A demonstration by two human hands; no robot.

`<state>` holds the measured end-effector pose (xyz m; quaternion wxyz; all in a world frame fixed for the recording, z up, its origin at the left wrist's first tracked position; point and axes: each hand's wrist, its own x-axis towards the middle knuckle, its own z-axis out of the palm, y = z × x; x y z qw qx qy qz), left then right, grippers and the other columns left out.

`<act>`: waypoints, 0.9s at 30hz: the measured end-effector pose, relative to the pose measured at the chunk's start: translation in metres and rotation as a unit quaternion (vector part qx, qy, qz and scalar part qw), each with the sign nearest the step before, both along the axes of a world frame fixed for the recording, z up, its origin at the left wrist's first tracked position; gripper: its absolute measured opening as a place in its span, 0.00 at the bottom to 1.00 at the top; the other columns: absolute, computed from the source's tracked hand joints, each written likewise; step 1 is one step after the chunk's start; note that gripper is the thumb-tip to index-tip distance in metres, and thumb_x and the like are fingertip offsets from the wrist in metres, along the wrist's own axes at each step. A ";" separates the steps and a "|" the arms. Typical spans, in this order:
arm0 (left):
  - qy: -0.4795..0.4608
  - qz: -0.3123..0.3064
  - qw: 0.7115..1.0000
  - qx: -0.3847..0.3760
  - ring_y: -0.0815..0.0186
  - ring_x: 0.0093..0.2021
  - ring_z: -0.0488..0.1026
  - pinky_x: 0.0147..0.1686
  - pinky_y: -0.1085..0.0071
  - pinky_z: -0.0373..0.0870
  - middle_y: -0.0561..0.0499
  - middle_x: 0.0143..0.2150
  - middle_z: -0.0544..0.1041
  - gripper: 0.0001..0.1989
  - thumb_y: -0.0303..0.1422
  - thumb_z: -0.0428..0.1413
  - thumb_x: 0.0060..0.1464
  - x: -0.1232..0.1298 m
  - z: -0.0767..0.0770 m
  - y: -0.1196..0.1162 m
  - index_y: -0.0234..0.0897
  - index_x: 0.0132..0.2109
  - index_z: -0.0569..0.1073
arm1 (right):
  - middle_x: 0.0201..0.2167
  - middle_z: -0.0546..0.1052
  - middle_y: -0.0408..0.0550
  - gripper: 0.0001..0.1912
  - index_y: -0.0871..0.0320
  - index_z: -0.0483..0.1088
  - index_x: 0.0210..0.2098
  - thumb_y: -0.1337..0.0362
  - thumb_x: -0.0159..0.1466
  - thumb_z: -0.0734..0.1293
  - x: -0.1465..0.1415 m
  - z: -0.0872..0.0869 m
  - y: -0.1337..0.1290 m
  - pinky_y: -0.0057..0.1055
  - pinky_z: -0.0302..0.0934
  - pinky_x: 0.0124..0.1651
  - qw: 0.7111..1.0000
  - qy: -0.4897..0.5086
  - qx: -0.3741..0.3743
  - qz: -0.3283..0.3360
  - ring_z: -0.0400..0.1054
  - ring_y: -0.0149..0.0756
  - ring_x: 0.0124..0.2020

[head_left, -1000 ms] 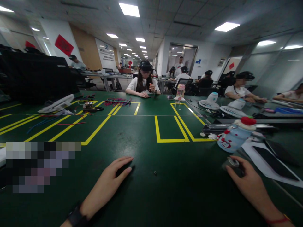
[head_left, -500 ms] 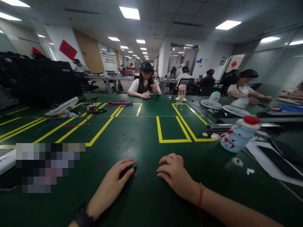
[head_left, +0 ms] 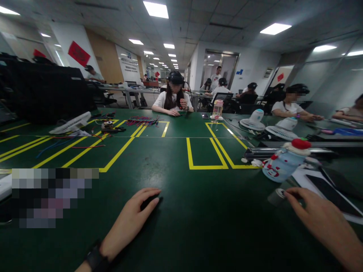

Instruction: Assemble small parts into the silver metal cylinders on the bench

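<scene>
My left hand (head_left: 134, 215) rests on the green tabletop (head_left: 181, 226), thumb and fingers apart, with nothing in it. At the right, my right hand (head_left: 317, 211) reaches over the table with loosely curved fingers. Its fingertips are at the right edge of a small grey cylinder (head_left: 275, 198) with a pale top and dark centre; whether they touch it is unclear. A light blue bottle (head_left: 283, 162) with a red-topped lid stands just behind the cylinder. To the right of the bottle lie white sheets (head_left: 300, 179) and a dark flat rectangular object (head_left: 326, 190), partly behind my right hand.
Yellow tape (head_left: 208, 167) marks outlines on the tabletop. Several wires (head_left: 141, 121) and a white fan (head_left: 70, 124) lie at the left. White fans (head_left: 252, 122) and metal rails (head_left: 261, 153) are at the right. A person (head_left: 174, 96) sits opposite, beyond the table.
My right hand has moved right, from the middle of the table to the grey cylinder. My left hand stays in place. The view has shifted slightly.
</scene>
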<state>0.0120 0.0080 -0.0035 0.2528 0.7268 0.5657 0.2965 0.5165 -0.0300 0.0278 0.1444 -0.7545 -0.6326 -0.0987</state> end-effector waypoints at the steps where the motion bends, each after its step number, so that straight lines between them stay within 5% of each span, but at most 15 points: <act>1: -0.002 -0.001 1.000 -0.002 0.61 0.53 0.68 0.55 0.59 0.64 0.53 0.53 0.72 0.14 0.42 0.49 0.58 0.000 0.000 0.000 0.48 0.49 0.72 | 0.35 0.76 0.53 0.17 0.53 0.70 0.37 0.50 0.59 0.58 0.000 -0.003 0.000 0.40 0.59 0.33 1.000 0.012 -0.004 0.003 0.70 0.45 0.32; 15: -0.015 0.004 1.000 -0.015 0.62 0.52 0.68 0.54 0.61 0.64 0.54 0.52 0.72 0.14 0.42 0.48 0.58 0.000 0.002 -0.003 0.48 0.49 0.71 | 0.40 0.76 0.53 0.19 0.53 0.72 0.38 0.49 0.59 0.58 0.005 -0.006 0.015 0.39 0.63 0.37 0.998 0.058 -0.019 0.012 0.71 0.46 0.38; 20: -0.015 0.003 1.000 -0.010 0.62 0.51 0.69 0.53 0.62 0.65 0.53 0.52 0.72 0.14 0.41 0.48 0.59 0.000 0.004 -0.003 0.47 0.49 0.71 | 0.44 0.74 0.52 0.28 0.53 0.67 0.50 0.47 0.53 0.64 0.014 -0.020 0.009 0.38 0.66 0.36 0.990 0.136 -0.022 0.016 0.71 0.44 0.39; 23: -0.014 0.000 1.000 -0.009 0.62 0.51 0.69 0.54 0.62 0.65 0.53 0.52 0.72 0.14 0.41 0.48 0.59 0.000 0.004 -0.002 0.47 0.49 0.72 | 0.43 0.74 0.51 0.29 0.52 0.67 0.51 0.46 0.54 0.64 -0.008 -0.025 0.005 0.38 0.67 0.34 0.990 0.138 -0.009 0.008 0.72 0.42 0.35; 27: -0.018 -0.001 1.000 -0.016 0.62 0.52 0.68 0.54 0.62 0.64 0.53 0.51 0.71 0.14 0.42 0.48 0.59 0.002 0.004 -0.003 0.48 0.49 0.71 | 0.52 0.69 0.48 0.23 0.51 0.63 0.53 0.53 0.60 0.62 -0.092 -0.016 0.011 0.38 0.63 0.50 0.967 0.189 0.000 0.171 0.66 0.39 0.49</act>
